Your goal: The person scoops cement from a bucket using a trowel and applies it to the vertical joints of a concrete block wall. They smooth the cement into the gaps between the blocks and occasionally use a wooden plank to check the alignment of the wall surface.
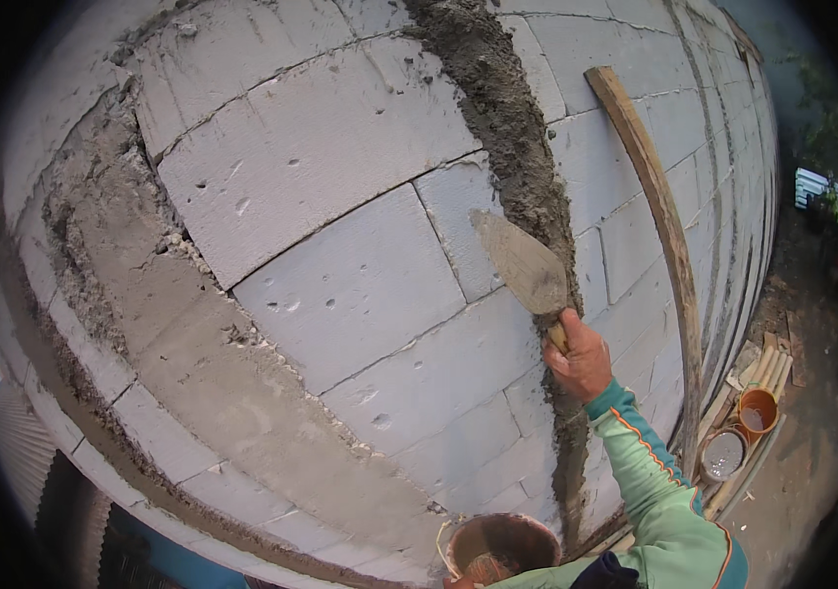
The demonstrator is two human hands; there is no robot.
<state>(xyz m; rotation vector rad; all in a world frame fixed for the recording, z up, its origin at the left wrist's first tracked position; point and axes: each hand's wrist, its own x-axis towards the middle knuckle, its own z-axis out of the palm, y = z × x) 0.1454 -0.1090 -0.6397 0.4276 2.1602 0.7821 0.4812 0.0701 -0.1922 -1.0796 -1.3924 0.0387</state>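
Note:
My right hand (581, 357) is closed round the handle of a pointed trowel (529, 265). Its flat grey blade points up and left, in front of a rough vertical band of wet mortar (522, 147) on the pale block wall (360, 275). At the lower edge, close to me, is a bucket (529, 531) with a thin handle at its left side and brownish stuff inside. Beside its near rim a sliver of my left hand (459, 583) shows, below a light green sleeve. The fingers of that hand are cut off by the frame.
A long wooden plank (656, 196) leans on the wall, right of the mortar band. A wide smoothed mortar strip (213, 363) runs down the left. At lower right, an orange bucket (758, 410) and a grey-filled bucket (723, 455) stand by wooden poles (770, 369).

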